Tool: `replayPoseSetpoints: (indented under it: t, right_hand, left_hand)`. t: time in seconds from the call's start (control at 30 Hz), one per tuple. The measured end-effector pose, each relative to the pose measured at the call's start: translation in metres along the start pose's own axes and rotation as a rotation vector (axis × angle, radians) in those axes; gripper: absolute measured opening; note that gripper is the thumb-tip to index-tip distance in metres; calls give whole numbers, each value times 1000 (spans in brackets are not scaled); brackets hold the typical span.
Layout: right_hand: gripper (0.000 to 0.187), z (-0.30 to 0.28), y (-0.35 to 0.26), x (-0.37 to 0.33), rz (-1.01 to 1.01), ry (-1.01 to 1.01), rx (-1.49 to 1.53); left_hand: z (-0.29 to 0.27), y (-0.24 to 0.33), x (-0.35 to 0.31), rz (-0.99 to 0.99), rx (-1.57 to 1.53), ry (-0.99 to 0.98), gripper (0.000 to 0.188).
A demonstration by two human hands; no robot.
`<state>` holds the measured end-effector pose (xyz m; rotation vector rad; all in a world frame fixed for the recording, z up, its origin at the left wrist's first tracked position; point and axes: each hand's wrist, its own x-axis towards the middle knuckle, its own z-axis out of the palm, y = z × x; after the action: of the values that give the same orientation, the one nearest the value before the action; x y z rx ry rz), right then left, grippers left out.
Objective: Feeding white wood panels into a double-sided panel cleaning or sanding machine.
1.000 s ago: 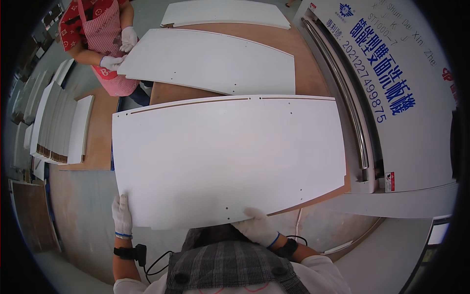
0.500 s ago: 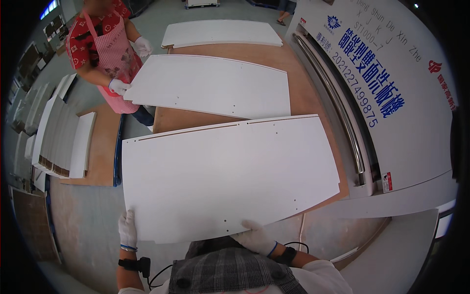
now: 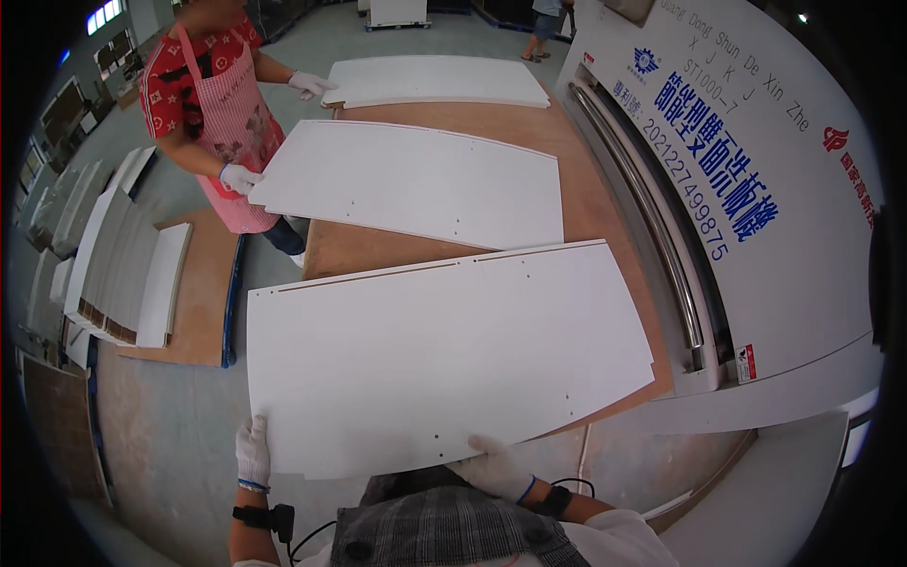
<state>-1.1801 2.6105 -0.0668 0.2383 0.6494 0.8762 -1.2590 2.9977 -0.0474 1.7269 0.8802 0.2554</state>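
A large white board panel (image 3: 444, 354) lies flat on a brown wooden table (image 3: 378, 253), its near edge overhanging toward me. My left hand (image 3: 252, 452), in a white glove, grips the panel's near left corner. My right hand (image 3: 493, 467), also gloved, holds the near edge further right, palm under and against the board. A second white panel (image 3: 416, 180) lies beyond it, and a third (image 3: 435, 80) at the far end of the table.
A person in a red shirt and pink apron (image 3: 222, 123) stands at the table's left, gloved hands on the two far panels. A big white machine (image 3: 737, 189) with a metal rail runs along the right. Stacked white panels (image 3: 123, 274) rest on a pallet at left.
The near panel has slid toward me and lower in view, baring more table behind it. The other person has shifted toward the far panels, one hand now on the farthest one.
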Motion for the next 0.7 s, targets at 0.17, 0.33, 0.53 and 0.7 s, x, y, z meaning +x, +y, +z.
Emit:
replayPoseSetpoints:
  t: [0.17,0.33,0.53,0.7]
  right_hand:
    - [49,-6,-2,-1,68,45,223]
    - [50,-3,1,-3,55,62,82]
    - [50,-3,3,-2,26,77,-114]
    - [51,-15,4,-6,3,137,-119]
  left_hand:
    - [-8,-15,10,-41,2,-71,43]
    - [-1,-7,14,-60,-35,-108,43]
    - [-2,-10,19,-59,15,-78,45]
    - [-2,-5,19,-48,14,-88,42]
